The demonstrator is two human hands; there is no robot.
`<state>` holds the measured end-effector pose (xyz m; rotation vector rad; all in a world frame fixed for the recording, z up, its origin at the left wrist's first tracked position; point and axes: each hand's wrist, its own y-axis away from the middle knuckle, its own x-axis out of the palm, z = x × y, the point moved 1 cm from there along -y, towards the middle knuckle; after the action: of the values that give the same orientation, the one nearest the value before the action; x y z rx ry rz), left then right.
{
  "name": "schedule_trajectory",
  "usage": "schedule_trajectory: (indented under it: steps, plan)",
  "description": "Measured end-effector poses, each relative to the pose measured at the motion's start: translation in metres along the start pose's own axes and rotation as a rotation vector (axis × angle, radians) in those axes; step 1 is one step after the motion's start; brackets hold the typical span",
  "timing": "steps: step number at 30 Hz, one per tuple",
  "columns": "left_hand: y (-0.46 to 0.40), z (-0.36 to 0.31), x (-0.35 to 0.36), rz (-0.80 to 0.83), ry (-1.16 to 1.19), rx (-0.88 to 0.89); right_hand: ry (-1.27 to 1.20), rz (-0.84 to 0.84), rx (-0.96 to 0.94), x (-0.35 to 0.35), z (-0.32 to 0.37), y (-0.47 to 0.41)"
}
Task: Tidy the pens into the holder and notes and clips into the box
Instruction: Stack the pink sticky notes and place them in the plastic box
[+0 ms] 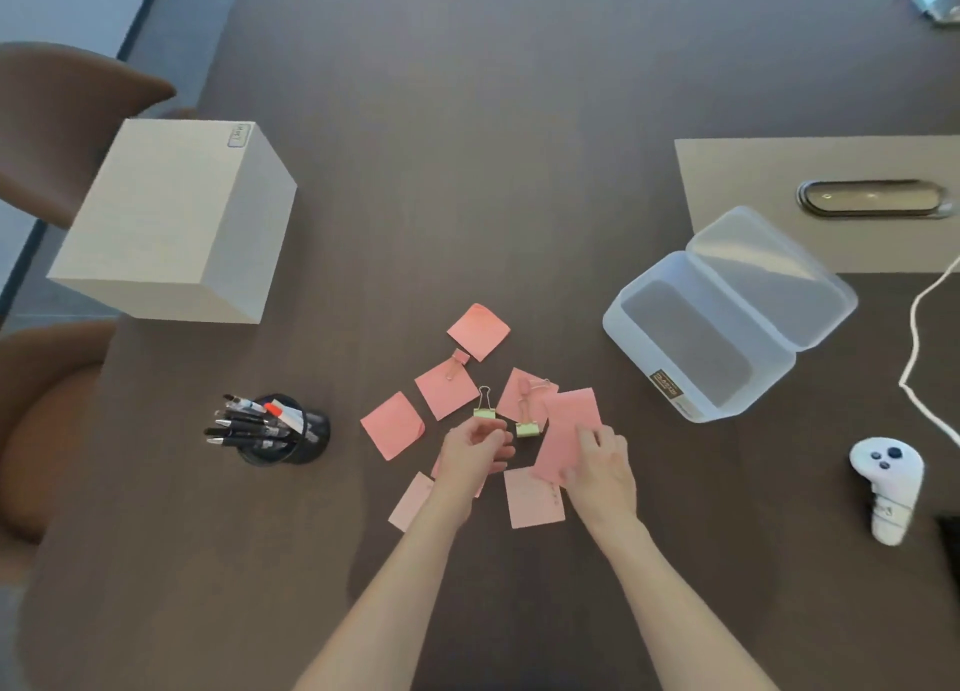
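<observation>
Pens are in the black holder, well left of your hands; that half looks done. Your right hand pinches a pink sticky note by its near edge, raised off the table, its long axis running away from you. Your left hand is curled around something near a green binder clip; whether it grips the clip I cannot tell.

The clear plastic box sits open, lid hinged back, to the right and farther from you than the held note. The right hand is nearer, so the carry likely goes up and right.

Remaining notes: pink, thin, flat, scattered between your hands and beyond; some lie under clips.
</observation>
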<state>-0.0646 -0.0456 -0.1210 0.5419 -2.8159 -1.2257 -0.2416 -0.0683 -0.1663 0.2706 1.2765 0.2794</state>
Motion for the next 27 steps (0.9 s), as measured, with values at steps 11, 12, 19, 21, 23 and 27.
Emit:
schedule_trajectory:
  steps: [11,12,19,21,23,27]
  plan:
    - [-0.002,0.002,0.021,0.134,-0.114,-0.001,-0.586,0.241,0.095,-0.059,-0.016,-0.001]
    - [-0.001,0.001,0.021,0.172,-0.107,-0.001,-0.718,0.3,0.108,-0.068,-0.014,0.003]
    - [0.004,0.003,0.015,0.417,0.449,-0.148,-1.084,0.335,0.265,-0.06,0.019,0.018]
    - [0.002,0.005,0.014,0.364,0.482,-0.153,-0.865,0.223,0.206,-0.051,0.022,0.019]
    - [0.0,0.007,0.008,0.311,0.521,-0.154,-0.611,0.094,0.135,-0.04,0.016,0.02]
    - [-0.003,0.011,-0.008,0.247,0.56,-0.175,-0.014,0.195,-0.235,-0.006,0.013,0.029]
